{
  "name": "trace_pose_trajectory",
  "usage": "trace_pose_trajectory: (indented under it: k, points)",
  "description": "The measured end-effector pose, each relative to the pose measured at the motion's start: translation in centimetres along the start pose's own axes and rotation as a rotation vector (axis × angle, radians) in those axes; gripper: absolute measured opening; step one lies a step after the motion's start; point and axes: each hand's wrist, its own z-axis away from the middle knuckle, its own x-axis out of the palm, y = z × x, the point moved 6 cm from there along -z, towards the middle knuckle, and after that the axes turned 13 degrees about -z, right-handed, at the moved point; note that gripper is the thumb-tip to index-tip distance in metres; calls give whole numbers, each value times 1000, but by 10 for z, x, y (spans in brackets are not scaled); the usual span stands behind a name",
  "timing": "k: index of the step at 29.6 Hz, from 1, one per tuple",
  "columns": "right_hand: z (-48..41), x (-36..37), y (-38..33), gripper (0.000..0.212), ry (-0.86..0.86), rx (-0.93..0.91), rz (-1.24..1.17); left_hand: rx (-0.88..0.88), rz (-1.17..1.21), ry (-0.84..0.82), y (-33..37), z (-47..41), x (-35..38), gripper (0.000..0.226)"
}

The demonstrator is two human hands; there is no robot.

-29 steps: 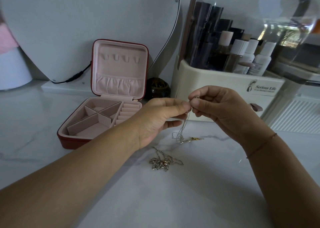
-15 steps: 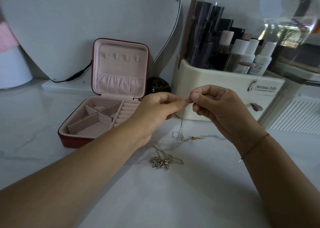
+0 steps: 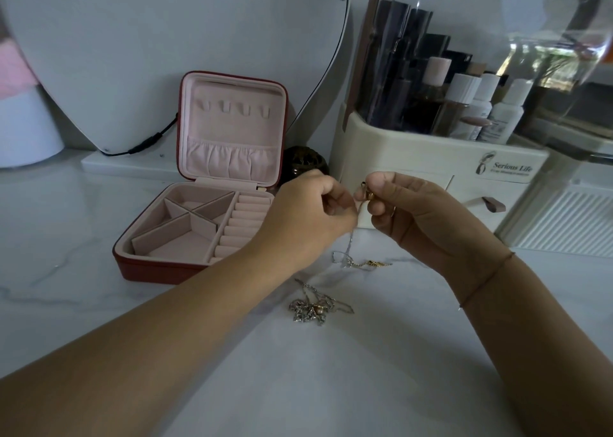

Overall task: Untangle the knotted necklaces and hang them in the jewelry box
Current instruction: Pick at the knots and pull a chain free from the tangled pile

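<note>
A thin silver and gold necklace (image 3: 351, 257) hangs from my two hands, its lower end with a gold clasp lying on the marble. My left hand (image 3: 308, 214) pinches the chain from the left. My right hand (image 3: 411, 211) pinches its small gold pendant at the top, fingertips almost touching the left hand's. A second knotted pile of chains (image 3: 311, 308) lies on the counter below my hands. The red jewelry box (image 3: 159, 267) stands open to the left, its pink lid upright with a row of small hooks and nothing on them.
A cream cosmetics organizer (image 3: 431, 158) with bottles stands right behind my hands. A heart-shaped mirror (image 3: 166, 45) with a black cable leans behind the box. A small dark round jar (image 3: 303, 164) sits between box and organizer. A white ribbed object (image 3: 570, 221) sits at right.
Both hands stayed together at the same spot. My right hand's fingers have shifted on the pendant and the left fingers have curled tighter on the chain.
</note>
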Motion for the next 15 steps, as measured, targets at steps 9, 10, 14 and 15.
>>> trace_pose_trajectory:
  k: [9, 10, 14, 15]
  points:
    - [1, -15, -3, 12, 84, 90, -82, -335, 474, -142, -19, -6, 2, 20]
    - [1, -18, -4, 13, 117, 78, -62, -404, 630, -169, -20, -6, 4, 19]
    - [1, -27, -10, 15, 182, 36, -55, -557, 1103, -223, -20, -7, 3, 20]
    - [1, -28, -11, 15, 187, 28, -71, -573, 1194, -220, -21, -8, 0, 20]
